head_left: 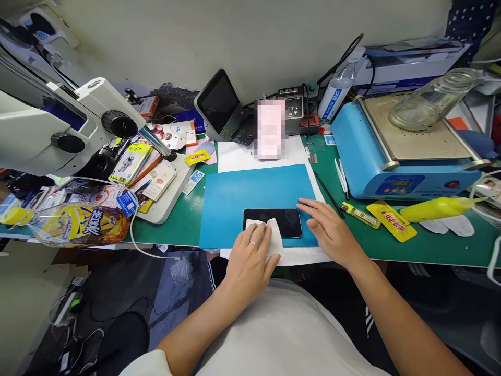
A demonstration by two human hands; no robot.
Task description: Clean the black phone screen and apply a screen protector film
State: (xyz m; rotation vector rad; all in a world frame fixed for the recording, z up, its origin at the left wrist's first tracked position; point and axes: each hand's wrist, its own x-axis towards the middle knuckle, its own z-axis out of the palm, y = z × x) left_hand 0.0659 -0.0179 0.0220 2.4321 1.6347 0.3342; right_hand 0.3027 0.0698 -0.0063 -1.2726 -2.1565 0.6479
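With the phone (289, 222) as clock centre, the left hand (249, 253) is reaching in from seven o'clock, its bent fingers pressing a tissue (276, 237) onto the glass; whether it is gripping the tissue I cannot tell. The right hand (329, 230) is resting open at three o'clock, fingertips pointing at the phone's near-two-o'clock corner. The phone is lying flat, screen up, on a blue mat (235, 193). A tea bottle (84, 224) is lying on its side at nine o'clock. Tweezers (342, 177) are lying at two, and beyond them a hot plate (364, 156) is holding up a jar (430, 107). A monitor (221, 102) is standing at eleven.
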